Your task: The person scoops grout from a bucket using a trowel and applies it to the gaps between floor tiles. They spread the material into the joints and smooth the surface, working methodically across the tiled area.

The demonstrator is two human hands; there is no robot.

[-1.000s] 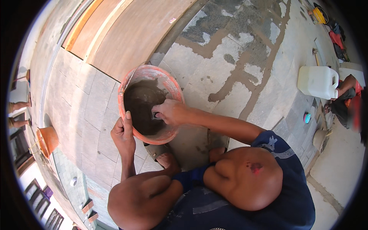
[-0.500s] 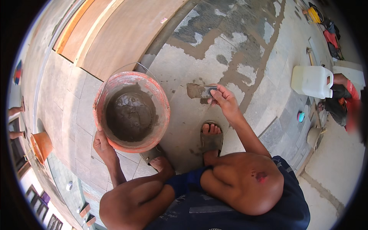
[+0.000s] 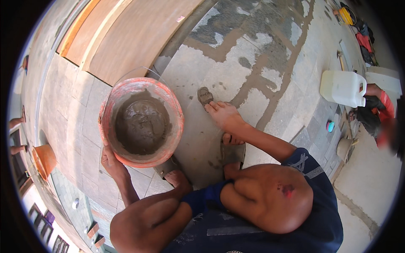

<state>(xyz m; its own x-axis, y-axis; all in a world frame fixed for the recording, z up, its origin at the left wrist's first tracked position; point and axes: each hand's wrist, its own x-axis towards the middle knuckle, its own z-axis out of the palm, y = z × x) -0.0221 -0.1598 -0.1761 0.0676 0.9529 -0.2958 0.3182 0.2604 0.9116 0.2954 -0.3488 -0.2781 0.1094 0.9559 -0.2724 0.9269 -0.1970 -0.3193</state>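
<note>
A reddish-orange bucket [image 3: 172, 142] with a thin wire handle leans toward me, wet grey mortar [image 3: 143, 122] in its bottom. My left hand [image 3: 113, 161] is closed on its near left rim. To the right of the bucket, over the tiles, my right hand [image 3: 225, 116] pinches a small flat spreader [image 3: 204, 95]. Grey mortar coats the spreader, and my fingers cover its near end. Smeared mortar lines [image 3: 259, 74] run along the tile joints beyond my right hand.
Brown boards [image 3: 139, 40] lie at the far left. A white jerrycan [image 3: 340, 88] stands at right beside another person in red [image 3: 386, 107]. A second orange bucket [image 3: 44, 160] sits at far left. My sandalled feet [image 3: 232, 149] are close behind the bucket and the spreader.
My right hand has moved left toward the bucket and turned, so the spreader now points away from me. The bucket has shifted slightly left, still in my left hand.
</note>
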